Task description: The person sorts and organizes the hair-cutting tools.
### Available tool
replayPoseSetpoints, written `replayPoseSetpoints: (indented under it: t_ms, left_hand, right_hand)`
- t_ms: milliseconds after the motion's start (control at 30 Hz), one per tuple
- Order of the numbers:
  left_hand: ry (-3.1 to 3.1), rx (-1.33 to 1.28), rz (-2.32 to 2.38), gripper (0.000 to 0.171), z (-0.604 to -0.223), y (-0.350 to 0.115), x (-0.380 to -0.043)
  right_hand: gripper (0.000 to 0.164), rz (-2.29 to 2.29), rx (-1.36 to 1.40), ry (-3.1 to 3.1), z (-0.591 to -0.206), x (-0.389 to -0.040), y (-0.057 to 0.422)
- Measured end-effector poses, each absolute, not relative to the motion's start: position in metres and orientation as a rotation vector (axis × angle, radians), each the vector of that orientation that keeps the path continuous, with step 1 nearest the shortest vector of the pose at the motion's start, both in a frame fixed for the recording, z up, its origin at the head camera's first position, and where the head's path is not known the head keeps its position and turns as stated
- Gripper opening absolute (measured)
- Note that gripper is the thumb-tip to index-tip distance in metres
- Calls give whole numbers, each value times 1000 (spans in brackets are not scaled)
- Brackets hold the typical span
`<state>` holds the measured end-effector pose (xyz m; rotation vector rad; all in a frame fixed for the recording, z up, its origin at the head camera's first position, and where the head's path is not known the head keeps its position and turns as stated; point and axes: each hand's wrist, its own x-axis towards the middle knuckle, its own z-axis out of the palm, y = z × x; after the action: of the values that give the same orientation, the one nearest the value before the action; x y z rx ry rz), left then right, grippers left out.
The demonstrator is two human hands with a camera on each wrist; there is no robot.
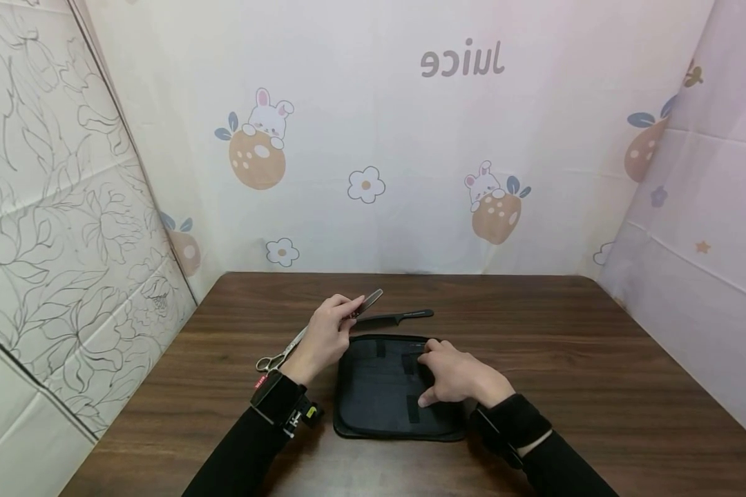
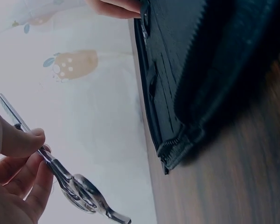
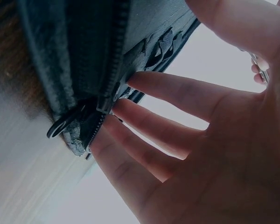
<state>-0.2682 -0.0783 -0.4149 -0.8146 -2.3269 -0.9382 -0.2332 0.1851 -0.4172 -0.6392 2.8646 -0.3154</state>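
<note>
Your left hand (image 1: pixel 324 339) is pinching scissors (image 2: pixel 59 171) around the open case's (image 1: pixel 373 397) ten o'clock; your right hand (image 1: pixel 456 374) is spreading its fingers near two, probably steadying it.

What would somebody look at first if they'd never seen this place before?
Probably the printed bunnies peeking over orange fruits on the back wall, with "Juice" written backwards higher up. Next, maybe the shiny scissors pinched in the person's left hand. Then the black zip case on the brown table, where the right hand touches it.
</note>
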Motion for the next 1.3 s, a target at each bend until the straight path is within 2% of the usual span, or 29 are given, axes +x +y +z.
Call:
replayPoseSetpoints:
  t_ms: [1300]
  left_hand:
    - [-2556, -776, -381, 53, -427, -84, -274]
  right_hand:
    - [68, -326, -610, 2850, -416, -233, 184]
